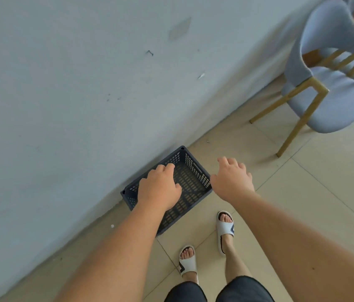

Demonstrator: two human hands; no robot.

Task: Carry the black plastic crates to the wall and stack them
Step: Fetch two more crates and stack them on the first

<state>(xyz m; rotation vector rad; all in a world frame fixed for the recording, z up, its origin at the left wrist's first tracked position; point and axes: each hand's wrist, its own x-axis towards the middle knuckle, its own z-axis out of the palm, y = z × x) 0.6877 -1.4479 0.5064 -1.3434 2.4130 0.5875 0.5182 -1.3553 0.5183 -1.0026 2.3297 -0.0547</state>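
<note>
Looking down from the head view, we see a beige tiled floor (pixel 302 203) meeting a pale wall (pixel 63 105) on the left, with a blue chair (pixel 335 101) far right. The black perforated crate (pixel 193 177) sits on the floor against the wall, and only its slotted bottom shows inside. Our left hand (pixel 159 188) is above it and our right hand (pixel 232 179) just right of it, both with relaxed fingers holding nothing.

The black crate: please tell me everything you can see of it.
The black crate is a rectangular plastic box with perforated walls and bottom, a handle slot in one short side, open top, apparently empty. It sits upright on the tiled floor, a long side close along the wall. The left hand hovers over it; contact is unclear.
</note>
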